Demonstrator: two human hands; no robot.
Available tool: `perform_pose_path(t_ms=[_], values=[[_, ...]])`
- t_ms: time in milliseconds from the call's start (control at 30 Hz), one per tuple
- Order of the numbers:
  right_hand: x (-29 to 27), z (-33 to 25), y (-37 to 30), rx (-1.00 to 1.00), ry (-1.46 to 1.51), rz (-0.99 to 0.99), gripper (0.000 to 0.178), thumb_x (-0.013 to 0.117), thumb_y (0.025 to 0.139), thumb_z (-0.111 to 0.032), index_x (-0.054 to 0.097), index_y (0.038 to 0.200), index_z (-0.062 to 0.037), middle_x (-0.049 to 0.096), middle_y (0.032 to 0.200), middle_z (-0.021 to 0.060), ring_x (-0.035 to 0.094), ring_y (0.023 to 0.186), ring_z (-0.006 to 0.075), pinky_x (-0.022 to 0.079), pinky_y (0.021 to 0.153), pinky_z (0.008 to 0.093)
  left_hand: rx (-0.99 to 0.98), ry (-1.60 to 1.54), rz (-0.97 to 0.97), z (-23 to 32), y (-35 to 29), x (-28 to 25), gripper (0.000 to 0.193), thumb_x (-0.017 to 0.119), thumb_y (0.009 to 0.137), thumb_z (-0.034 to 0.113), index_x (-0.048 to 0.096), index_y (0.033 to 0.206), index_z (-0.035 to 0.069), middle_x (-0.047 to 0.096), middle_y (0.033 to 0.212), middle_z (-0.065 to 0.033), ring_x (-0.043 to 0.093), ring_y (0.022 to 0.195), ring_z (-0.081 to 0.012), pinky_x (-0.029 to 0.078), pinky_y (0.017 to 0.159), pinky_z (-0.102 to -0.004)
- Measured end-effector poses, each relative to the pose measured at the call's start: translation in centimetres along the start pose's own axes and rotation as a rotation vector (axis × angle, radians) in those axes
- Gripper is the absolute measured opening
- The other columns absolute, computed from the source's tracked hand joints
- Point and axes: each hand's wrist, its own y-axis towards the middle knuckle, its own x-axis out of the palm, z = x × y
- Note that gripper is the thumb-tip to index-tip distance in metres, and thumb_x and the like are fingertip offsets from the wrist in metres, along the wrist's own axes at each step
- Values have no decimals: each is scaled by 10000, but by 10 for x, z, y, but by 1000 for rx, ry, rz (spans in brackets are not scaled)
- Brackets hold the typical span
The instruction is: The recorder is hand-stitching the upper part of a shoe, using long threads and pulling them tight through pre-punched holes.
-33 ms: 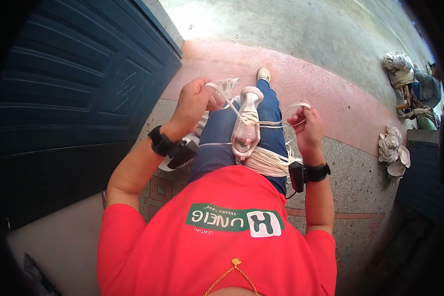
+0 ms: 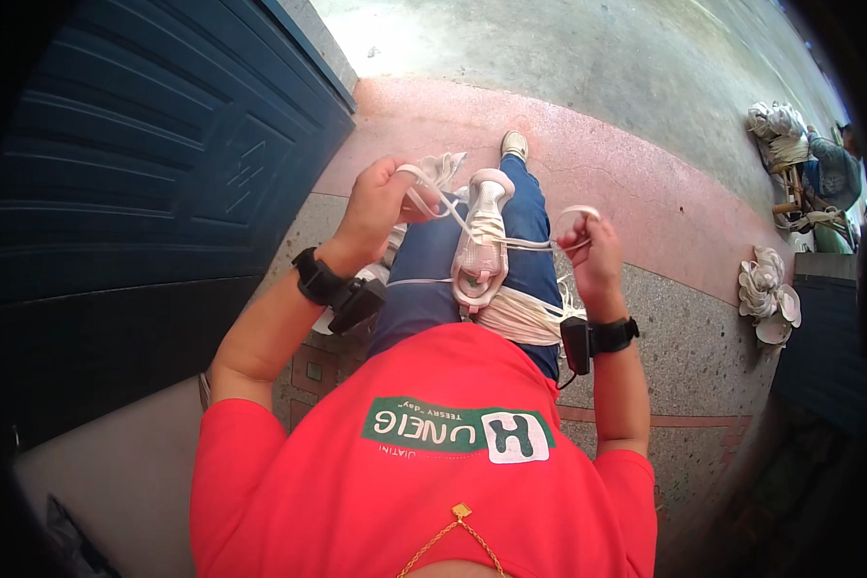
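Fingers pinching flat, white fabric laces [image 2: 525, 243], the left hand [image 2: 370, 210] and right hand [image 2: 597, 255] spread them beside the pinkish-white mesh shoe [image 2: 479, 262], apparently for separation!

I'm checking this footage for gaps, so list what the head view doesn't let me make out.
In the head view:
Shoe: underside hidden by its own upper.
Left hand: some fingertips hidden behind its own fingers and the laces.
Right hand: exact finger placement too small and soft.
Co-worker: small, partly lost in the dark rim.
White pile at right: too small to count its pieces.
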Motion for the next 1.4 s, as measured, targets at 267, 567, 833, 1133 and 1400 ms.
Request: perform_pose_path(t_ms=[267, 567, 833, 1133, 1400], values=[[-113, 127, 22, -312, -1415, 186, 501, 667, 959, -360, 575, 1258, 31, 632, 1223, 220, 586, 1158, 405, 466, 1011, 509, -187, 496, 226, -182, 35, -41, 378, 598, 990, 180, 507, 1309, -3, 682, 1063, -186, 675, 982, -316, 562, 839, -427], [-30, 89, -23, -721, -1638, -192, 245, 745, 853, -179, 693, 1077, -95, 643, 1040, 99, 587, 1023, 315, 474, 878, 445, 517, 1039, -103, -172, 19, -20, 203, 728, 867, 200, 714, 919, 4, 690, 958, -160, 608, 977, -390, 502, 891, -471], [-32, 88, -6, -504, -1395, -256, 169, 701, 912, -153, 756, 1018, -34, 674, 872, 153, 654, 869, 348, 526, 800, 436, -10, -249, -169, -62, 83, -96, 123, 637, 990, 63, 637, 1109, 34, 693, 898, -68, 681, 752, -169, 585, 772, -327], [7, 78, -6, -328, -1547, -243, 234, 605, 965, -212, 734, 1010, -22, 703, 959, 177, 673, 948, 365, 522, 827, 470, 167, -129, 156, -2, 87, -164, 217, 612, 1038, 147, 642, 1208, 15, 579, 806, 23, 487, 637, -62, 403, 562, -220], [17, 76, 1, -855, -1856, -401, 104, 588, 868, -142, 690, 860, -124, 612, 828, 66, 622, 840, 271, 423, 765, 442, 80, 625, -247, -141, 13, -12, 242, 636, 983, 255, 781, 1015, 64, 702, 811, -62, 643, 693, -184, 497, 638, -333]])
